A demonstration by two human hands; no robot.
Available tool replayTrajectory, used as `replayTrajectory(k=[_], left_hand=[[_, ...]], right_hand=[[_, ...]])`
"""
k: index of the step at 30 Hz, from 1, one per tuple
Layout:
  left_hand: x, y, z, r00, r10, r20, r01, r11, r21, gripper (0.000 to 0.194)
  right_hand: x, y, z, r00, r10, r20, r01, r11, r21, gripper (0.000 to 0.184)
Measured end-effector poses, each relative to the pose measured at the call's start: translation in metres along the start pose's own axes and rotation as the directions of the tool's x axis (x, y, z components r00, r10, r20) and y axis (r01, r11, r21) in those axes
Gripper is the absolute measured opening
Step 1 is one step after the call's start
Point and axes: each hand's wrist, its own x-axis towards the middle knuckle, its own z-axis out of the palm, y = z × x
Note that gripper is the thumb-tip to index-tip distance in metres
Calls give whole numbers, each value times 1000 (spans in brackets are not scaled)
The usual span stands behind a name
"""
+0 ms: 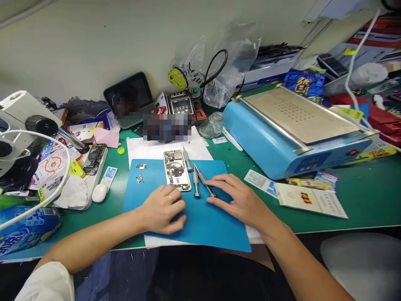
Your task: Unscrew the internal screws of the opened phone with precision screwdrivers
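Observation:
My left hand (164, 209) rests on the blue mat (203, 225) with its fingers loosely curled. Nothing shows in it; a ring is on one finger. Just beyond it lies an opened phone (177, 169), its inner parts exposed. My right hand (236, 196) has thumb and fingers apart around the handle end of a grey screwdriver (203, 179), which lies slanted on the mat. Beside that one are a second screwdriver (196, 184) and a third screwdriver (187, 161) close to the phone's edge. Two small phone parts, one a metal piece (140, 166) and one a bracket-like piece (139, 179), lie left of the phone.
A blue heating plate machine (266, 138) stands at the right, with a white card box (310, 200) before it. On the left are a microscope (40, 121), another opened phone (95, 159) and a blue packet (28, 228). A glass jar (215, 123) stands behind the mat.

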Motion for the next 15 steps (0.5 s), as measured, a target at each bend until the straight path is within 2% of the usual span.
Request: replayTrajectory(k=[5,9,15], left_hand=[[-1,-2,-1,993,117,-7,-117,990,-78,44],[-1,-2,-2,984,173,38,-169,980,-101,59],[-2,-3,-1,970,241,19,-238,966,-103,59]], right_hand=[[1,2,2,1000,-12,6,12,1000,11,34],[3,2,3,996,-87,-15,87,996,-12,26],[5,-1,1,990,-143,-5,143,989,-42,22]])
